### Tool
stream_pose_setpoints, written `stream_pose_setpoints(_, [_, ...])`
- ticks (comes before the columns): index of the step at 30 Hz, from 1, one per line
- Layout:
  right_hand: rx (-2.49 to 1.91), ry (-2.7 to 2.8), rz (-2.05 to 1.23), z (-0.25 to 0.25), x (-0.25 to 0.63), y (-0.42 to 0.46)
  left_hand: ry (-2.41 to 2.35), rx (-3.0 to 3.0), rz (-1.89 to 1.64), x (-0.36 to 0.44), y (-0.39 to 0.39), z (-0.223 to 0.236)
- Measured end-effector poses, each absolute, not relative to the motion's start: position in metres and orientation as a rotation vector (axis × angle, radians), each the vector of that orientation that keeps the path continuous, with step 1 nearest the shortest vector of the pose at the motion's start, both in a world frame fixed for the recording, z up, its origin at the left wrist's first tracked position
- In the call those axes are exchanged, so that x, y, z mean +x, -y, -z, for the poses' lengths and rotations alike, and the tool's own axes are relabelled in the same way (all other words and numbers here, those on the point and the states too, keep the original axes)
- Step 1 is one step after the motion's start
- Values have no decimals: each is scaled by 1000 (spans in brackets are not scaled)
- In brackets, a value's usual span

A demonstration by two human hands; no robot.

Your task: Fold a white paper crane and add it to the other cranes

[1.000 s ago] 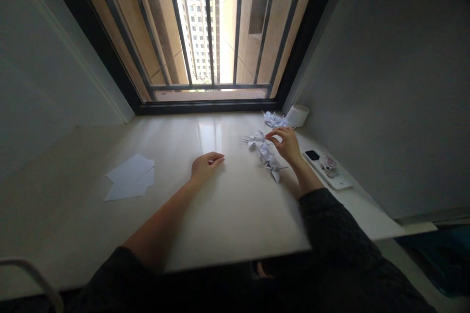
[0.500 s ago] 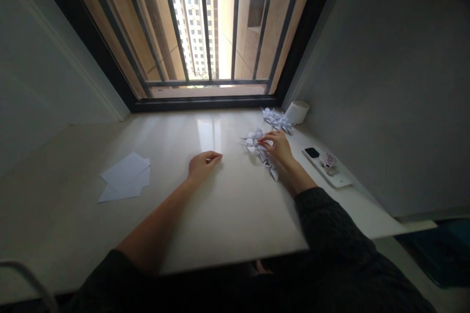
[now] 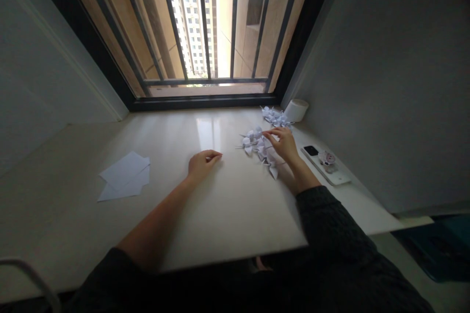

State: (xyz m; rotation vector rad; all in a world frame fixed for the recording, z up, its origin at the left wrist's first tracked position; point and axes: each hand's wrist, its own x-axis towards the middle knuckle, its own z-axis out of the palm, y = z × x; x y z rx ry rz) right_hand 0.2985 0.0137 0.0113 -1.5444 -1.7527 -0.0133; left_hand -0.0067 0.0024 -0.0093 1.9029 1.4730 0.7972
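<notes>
My left hand (image 3: 202, 164) rests on the white sill with thumb and fingers pinched together; whatever is between the fingertips, if anything, is too small to make out. Over on the right, my right hand (image 3: 284, 144) reaches over a loose pile of small folded white paper cranes (image 3: 261, 149). Its thumb and forefinger are closed at the pile's upper edge, on what looks like one crane. Part of the pile is hidden behind this hand. Just beyond lies a second cluster of paper cranes (image 3: 273, 116).
Flat white paper sheets (image 3: 125, 173) overlap at the left. A white cylindrical object (image 3: 296, 109) stands in the far right corner. A phone (image 3: 326, 166) with a round grip lies by the right wall. The barred window (image 3: 205, 102) borders the sill's back.
My right hand has shifted slightly right and away from the pile's middle, uncovering more cranes. The cranes at the pile's left have shifted a little. My left hand stays put.
</notes>
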Motion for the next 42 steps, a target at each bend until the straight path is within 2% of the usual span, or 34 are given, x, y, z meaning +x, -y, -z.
stream_pose_setpoints(6, [-1722,1503,28,-33,342,46,-1490,1896,-769,-7,-3,9])
stream_pose_setpoints(10, [-1866,1467,36,-3,378,103,-1473,1920,-801,-7,-4,10])
stream_pose_setpoints(15, [-2086,1454,233,39,397,142,-1459,1919,-788,-8,-5,10])
stream_pose_setpoints(20, [-2273,1472,175,48,392,135,-1462,1907,-779,-9,-5,9])
stream_pose_setpoints(26, [-2303,1533,43,47,403,109,-1452,1918,-767,-9,-6,9])
stream_pose_setpoints(31, [-2217,1506,231,43,404,101,-1454,1932,-767,-9,-6,9])
stream_pose_setpoints(42, [-2075,1216,369,23,392,107,-1439,1952,-799,-9,-7,11])
